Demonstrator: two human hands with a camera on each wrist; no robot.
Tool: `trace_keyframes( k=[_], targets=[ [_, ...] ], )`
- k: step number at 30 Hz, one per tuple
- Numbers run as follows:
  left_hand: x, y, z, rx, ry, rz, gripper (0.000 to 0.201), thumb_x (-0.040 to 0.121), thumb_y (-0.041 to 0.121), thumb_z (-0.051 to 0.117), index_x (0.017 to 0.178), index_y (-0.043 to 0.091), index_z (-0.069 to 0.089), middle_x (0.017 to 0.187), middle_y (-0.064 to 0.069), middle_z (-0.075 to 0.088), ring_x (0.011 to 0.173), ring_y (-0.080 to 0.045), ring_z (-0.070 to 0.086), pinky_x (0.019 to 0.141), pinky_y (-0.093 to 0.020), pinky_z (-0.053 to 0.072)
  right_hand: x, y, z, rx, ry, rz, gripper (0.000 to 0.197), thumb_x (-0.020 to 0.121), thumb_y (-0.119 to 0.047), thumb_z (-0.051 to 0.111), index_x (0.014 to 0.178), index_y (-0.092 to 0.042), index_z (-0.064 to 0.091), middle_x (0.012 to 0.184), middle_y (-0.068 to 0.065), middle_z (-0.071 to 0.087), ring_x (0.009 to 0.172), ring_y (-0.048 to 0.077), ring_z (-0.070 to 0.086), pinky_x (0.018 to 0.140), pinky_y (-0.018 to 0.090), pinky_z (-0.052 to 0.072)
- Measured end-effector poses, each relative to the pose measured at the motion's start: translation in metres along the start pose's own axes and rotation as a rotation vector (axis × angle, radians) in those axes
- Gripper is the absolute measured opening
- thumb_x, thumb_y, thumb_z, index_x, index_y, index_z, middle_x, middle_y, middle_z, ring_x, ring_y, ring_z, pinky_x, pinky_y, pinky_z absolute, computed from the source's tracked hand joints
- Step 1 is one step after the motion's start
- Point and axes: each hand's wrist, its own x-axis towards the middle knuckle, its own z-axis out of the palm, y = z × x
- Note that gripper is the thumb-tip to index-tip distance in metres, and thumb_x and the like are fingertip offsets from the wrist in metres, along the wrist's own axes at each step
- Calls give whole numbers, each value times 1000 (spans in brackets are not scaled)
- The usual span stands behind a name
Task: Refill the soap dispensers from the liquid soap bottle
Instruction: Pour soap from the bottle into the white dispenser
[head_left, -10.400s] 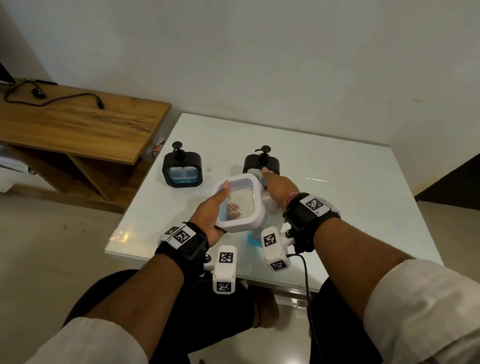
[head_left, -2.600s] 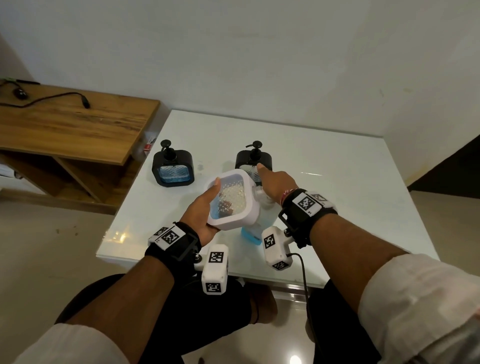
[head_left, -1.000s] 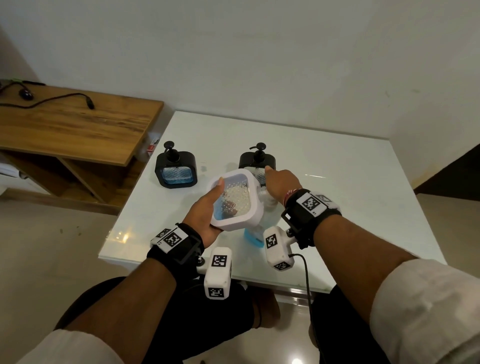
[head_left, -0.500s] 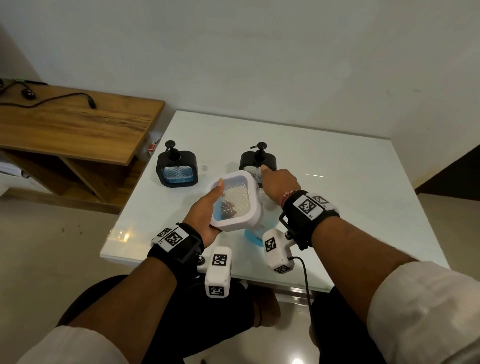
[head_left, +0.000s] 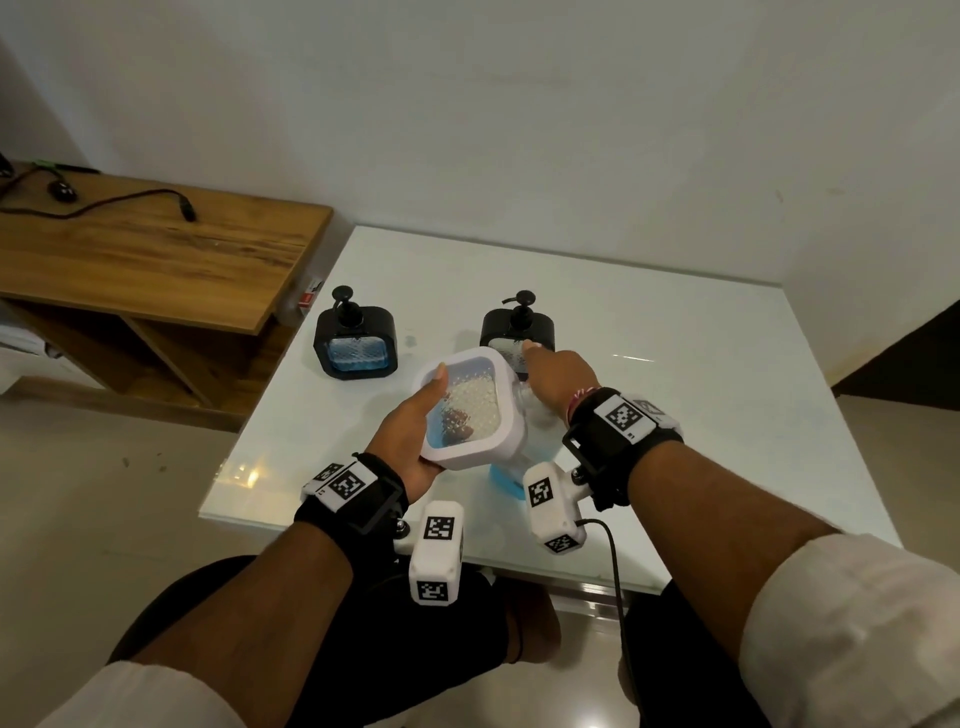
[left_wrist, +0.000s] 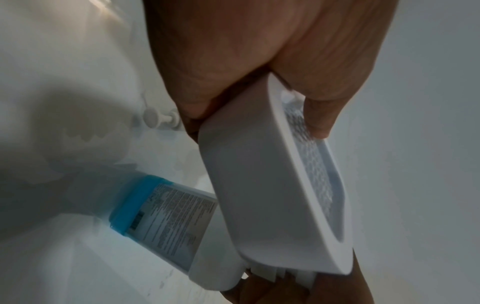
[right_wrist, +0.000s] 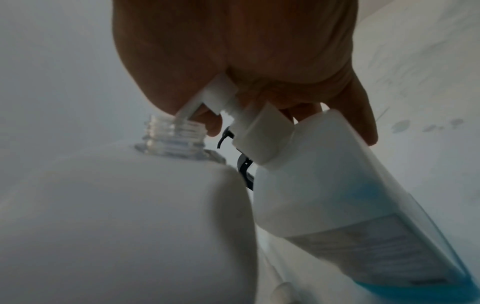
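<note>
The white table (head_left: 701, 395) carries two black dispensers (head_left: 356, 340) upright at the rear. The left hand (head_left: 410, 441) grips the white dispenser (head_left: 470, 415), tilting its open neck (right_wrist: 174, 135) toward the soap bottle (right_wrist: 350, 205). The right hand (head_left: 558, 376) clasps the bottle's pump (right_wrist: 226, 96), aiming its nozzle into the neck.

soap bottle (left_wrist: 179, 209) label – fine print, barcode – too blurred to read.

Glossy glass-like table (head_left: 675, 415), matt white plastic dispenser (head_left: 511, 441), grained wooden shelf (head_left: 156, 260)
</note>
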Motion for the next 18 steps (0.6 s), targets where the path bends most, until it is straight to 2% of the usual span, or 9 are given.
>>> trace_keyframes(
  k=[3, 5, 8, 11, 15, 18],
  targets=[
    [0, -1, -1, -24, -5, 1, 35, 99, 45, 58, 123, 21, 69, 116, -10, 75, 100, -27, 72, 84, -43, 57, -1, -2, -4, 33, -52, 5, 59, 100, -51, 32, 130, -6, 56, 133, 15, 56, 116, 29, 53, 99, 34, 36],
    [-1, -1, 0, -30, -13, 4, 34, 99, 45, 58, 121, 21, 69, 112, -9, 76, 98, -26, 73, 84, -43, 57, -4, -5, -6, 46, -62, -20, 58, 100, -53, 29, 121, -8, 59, 132, 15, 57, 114, 29, 53, 100, 33, 36],
    [1, -1, 0, -14, -15, 9, 37, 95, 46, 60, 121, 21, 69, 113, -8, 76, 96, -24, 74, 82, -42, 57, -5, -5, -4, 55, -32, -3, 62, 99, -56, 32, 132, -8, 55, 133, 15, 55, 117, 29, 52, 101, 34, 36],
    [1, -1, 0, -16, -17, 18, 42, 93, 47, 61, 125, 21, 68, 116, -8, 76, 99, -25, 73, 82, -42, 57, -8, -3, -3, 55, -10, 23, 63, 97, -57, 36, 135, -9, 52, 135, 15, 54, 120, 30, 52, 103, 36, 37],
    [-3, 1, 2, -2, -5, 27, 38, 97, 46, 60, 125, 22, 68, 112, -7, 77, 96, -24, 74, 80, -41, 58, -15, -5, -6, 70, -100, 3, 62, 101, -54, 26, 142, -10, 45, 143, 17, 47, 129, 31, 46, 111, 38, 33],
    [-5, 2, 3, 16, 10, 23, 37, 96, 46, 61, 123, 22, 69, 115, -9, 76, 100, -26, 72, 83, -44, 58, -18, -6, -8, 89, -142, -3, 63, 101, -54, 22, 143, -12, 44, 143, 17, 47, 130, 32, 45, 112, 41, 32]
  ],
)
